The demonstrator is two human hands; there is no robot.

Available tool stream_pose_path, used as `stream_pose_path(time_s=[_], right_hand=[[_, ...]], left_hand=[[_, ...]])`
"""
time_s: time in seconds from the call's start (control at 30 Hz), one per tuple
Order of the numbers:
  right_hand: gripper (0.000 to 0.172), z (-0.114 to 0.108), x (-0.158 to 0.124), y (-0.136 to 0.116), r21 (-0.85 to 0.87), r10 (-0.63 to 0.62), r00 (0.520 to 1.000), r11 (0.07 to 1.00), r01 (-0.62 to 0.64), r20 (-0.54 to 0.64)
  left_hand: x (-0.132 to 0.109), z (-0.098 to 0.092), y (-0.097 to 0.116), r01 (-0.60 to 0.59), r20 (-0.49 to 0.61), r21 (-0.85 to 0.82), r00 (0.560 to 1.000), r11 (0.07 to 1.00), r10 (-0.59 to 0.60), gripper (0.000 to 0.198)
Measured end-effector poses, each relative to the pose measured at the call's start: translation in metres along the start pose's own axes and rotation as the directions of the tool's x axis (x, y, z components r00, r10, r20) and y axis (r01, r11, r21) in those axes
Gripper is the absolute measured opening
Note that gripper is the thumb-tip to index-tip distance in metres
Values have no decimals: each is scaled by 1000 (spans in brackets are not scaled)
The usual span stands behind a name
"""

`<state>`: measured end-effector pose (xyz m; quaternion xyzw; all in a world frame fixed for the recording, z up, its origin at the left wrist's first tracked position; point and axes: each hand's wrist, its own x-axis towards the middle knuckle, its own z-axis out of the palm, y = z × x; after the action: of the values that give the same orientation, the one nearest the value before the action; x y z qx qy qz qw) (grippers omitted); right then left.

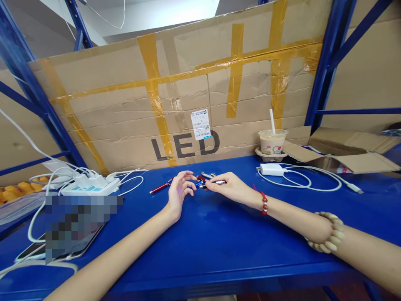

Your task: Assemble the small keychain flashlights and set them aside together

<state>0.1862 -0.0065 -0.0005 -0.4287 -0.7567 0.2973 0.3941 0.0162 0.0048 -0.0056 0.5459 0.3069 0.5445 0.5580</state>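
Note:
My right hand (228, 184) grips a slim black-and-silver penlight (203, 186) between thumb and fingers, its front end pointing left. A violet spot of light falls on the palm of my left hand (181, 190). That hand holds nothing; its fingers are apart and slightly curled, close to the tip of the penlight. Behind my left hand lies a red metal penlight-like tube (159, 188) on the blue surface. Several more small tubes, blue, dark red and silver (206, 175), lie between and behind my hands, partly hidden by the fingers.
A large taped cardboard box (125, 113) stands along the back. On the right are a drink cup with a straw (272, 142), a white charger with cable (272, 169) and an open carton (360, 161). At left sit a power strip (90, 186) and a partly blurred tablet-like device (90, 238).

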Motion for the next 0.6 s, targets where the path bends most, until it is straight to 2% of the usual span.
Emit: stream_pose_path(time_s=[0.37,0.6], right_hand=[[36,0,1,2,-50,25,1000,998,-26,-15],[37,0,0,0,-50,55,998,997,-55,4]], left_hand=[[2,1,-2,-84,-20,60,996,995,86,29],[2,1,-2,-96,-29,107,995,990,100,30]])
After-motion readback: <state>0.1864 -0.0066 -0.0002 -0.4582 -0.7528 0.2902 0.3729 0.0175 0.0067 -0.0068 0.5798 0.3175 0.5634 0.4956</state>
